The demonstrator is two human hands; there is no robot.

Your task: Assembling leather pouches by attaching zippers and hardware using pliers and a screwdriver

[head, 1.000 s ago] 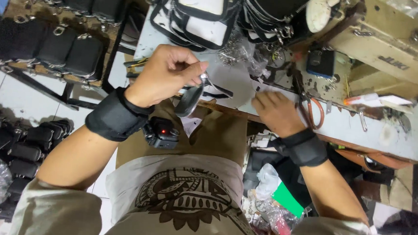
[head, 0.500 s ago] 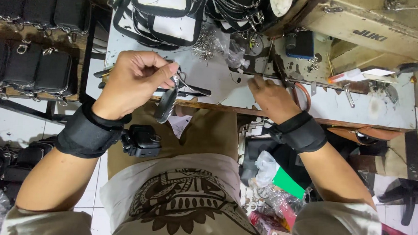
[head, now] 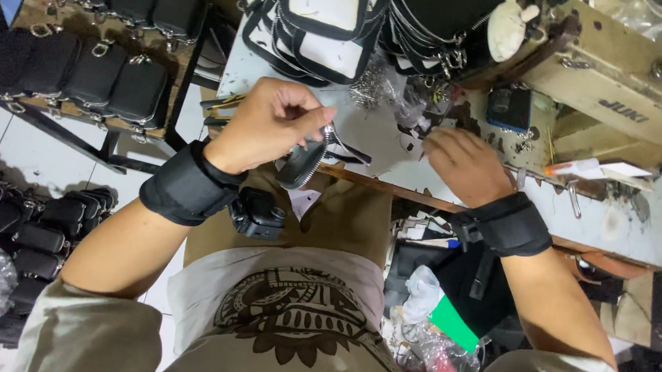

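Note:
My left hand [head: 270, 125] grips a small black pouch with a zipper [head: 304, 161] over the near edge of the white worktable [head: 365, 134]. The pouch hangs down from my fingers. My right hand [head: 462, 163] rests on the table further right, fingertips pinched over small metal parts near a heap of zipper pulls [head: 371, 89]; what it pinches is too small to tell. Both wrists wear black bands.
A stack of black pouches with white panels [head: 318, 17] lies at the table's far side. A sewing machine [head: 621, 73] stands at the right. Finished black pouches sit on a rack [head: 85, 71] and on the floor [head: 30, 221] at the left. Plastic bags [head: 436, 346] lie below the table.
My left hand with the pouch has moved a little right and up toward the table. My right hand has shifted left and forward, away from the red ring near the sewing machine.

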